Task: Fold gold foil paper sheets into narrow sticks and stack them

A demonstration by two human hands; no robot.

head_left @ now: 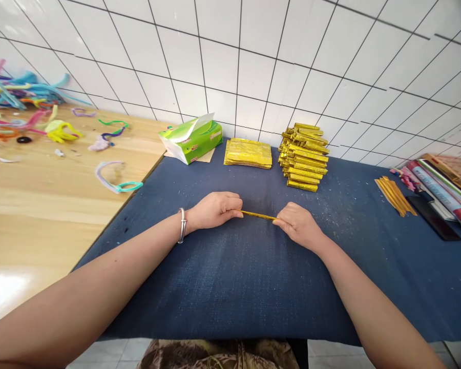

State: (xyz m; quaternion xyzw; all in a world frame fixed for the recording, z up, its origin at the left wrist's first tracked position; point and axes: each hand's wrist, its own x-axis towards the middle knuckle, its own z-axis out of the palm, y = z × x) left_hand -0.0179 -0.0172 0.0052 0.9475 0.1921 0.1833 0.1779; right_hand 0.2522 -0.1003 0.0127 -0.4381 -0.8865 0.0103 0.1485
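Observation:
My left hand (215, 209) and my right hand (298, 224) rest on a dark blue cloth (246, 277), each pinching one end of a thin folded strip of gold paper (258, 216) stretched between them. A silver bangle (182, 225) sits on my left wrist. Beyond the hands, by the wall, lie a flat pile of gold paper sheets (248, 152) and a taller stack of folded gold strips (303, 158).
A green tissue pack (191, 139) stands at the cloth's back left corner. Coloured pipe cleaners (30, 113) are scattered on the wooden table (42, 205) to the left. At the right lie several loose gold strips (395, 196), a black comb-like bar (433, 217) and rolled packs (445, 193).

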